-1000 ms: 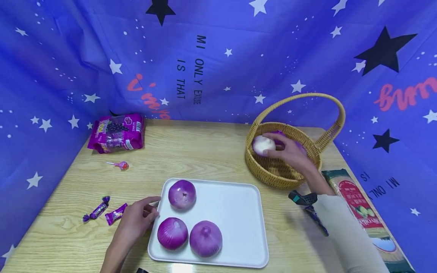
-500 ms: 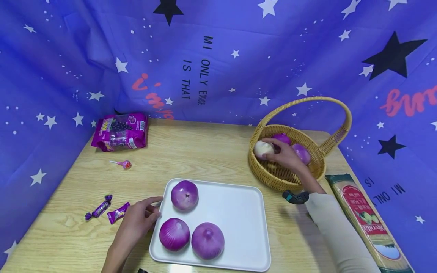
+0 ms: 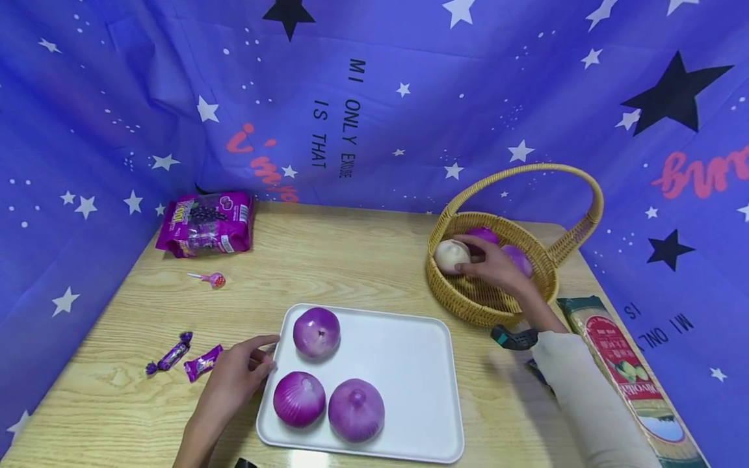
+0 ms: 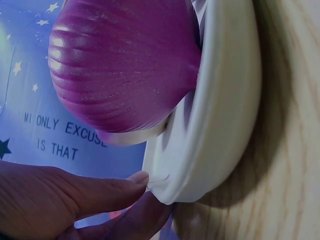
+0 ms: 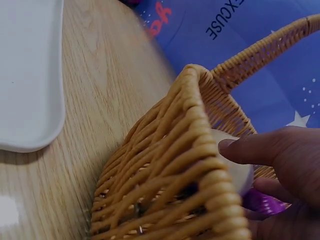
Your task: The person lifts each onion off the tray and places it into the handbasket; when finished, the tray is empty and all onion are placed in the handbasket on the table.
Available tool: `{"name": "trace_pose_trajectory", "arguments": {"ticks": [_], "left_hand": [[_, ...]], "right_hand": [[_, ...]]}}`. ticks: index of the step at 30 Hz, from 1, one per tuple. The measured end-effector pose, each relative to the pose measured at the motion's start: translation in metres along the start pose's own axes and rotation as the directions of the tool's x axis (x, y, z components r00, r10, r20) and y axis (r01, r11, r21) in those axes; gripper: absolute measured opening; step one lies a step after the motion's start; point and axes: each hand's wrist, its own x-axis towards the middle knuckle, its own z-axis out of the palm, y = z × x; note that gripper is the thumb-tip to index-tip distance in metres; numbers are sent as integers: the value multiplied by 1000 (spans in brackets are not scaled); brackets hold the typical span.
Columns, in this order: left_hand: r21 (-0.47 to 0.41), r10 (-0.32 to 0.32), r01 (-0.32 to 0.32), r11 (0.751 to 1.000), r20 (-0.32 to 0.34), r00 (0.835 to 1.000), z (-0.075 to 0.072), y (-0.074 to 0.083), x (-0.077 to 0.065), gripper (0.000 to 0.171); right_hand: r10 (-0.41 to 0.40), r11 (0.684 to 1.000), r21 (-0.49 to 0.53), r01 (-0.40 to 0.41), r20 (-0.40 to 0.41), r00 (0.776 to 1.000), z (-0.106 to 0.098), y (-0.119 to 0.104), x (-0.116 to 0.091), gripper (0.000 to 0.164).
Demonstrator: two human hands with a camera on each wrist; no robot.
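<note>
In the head view my right hand (image 3: 488, 263) reaches into the wicker basket (image 3: 445, 296) and holds a white onion (image 3: 449, 255) by its side, near the left wall. Two purple onions, one a purple onion (image 3: 517, 259) on the right, lie behind that hand, partly covered. My left hand (image 3: 236, 374) pinches the left rim of the white tray (image 3: 409, 377); in the left wrist view the thumb (image 4: 117, 190) lies on its edge. Three purple onions sit on the tray: an onion (image 3: 316, 333) at the back, an onion (image 3: 299, 399) and an onion (image 3: 355, 410) in front.
A purple candy bag (image 3: 207, 224) stands at the back left, with a lollipop (image 3: 210, 279) before it. Two wrapped candies (image 3: 203, 363) lie left of my left hand. A long noodle-like package (image 3: 629, 370) lies along the right edge. The basket's tall handle (image 3: 526, 170) arches above it.
My right hand and the white onion have moved slightly down and left within the basket, uncovering more of the purple onions there. The view has shifted a little. My left hand stays at the tray.
</note>
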Motion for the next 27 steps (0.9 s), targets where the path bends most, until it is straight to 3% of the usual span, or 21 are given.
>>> {"name": "trace_pose_trajectory", "arguments": {"ticks": [10,15,21,27], "left_hand": [[12,17,-17,1000,2,1000,-1,2,-1,37],[4,6,-6,1000,8,1000,0,2,-2,37],[-5,4,-4,1000,15,1000,-1,3,-2,37],[2,11,-11,1000,18,1000,0,3,-2,38]], "right_hand": [[44,997,-54,-47,-42,998,-9,-28,-24,58],[-5,1000,-16,4,-23,1000,-5,-51,-36,56],[-121,982,152,108,76,990,7,-77,-51,59],[-203,972,150,180,155,967,24,-93,-61,60]]}}
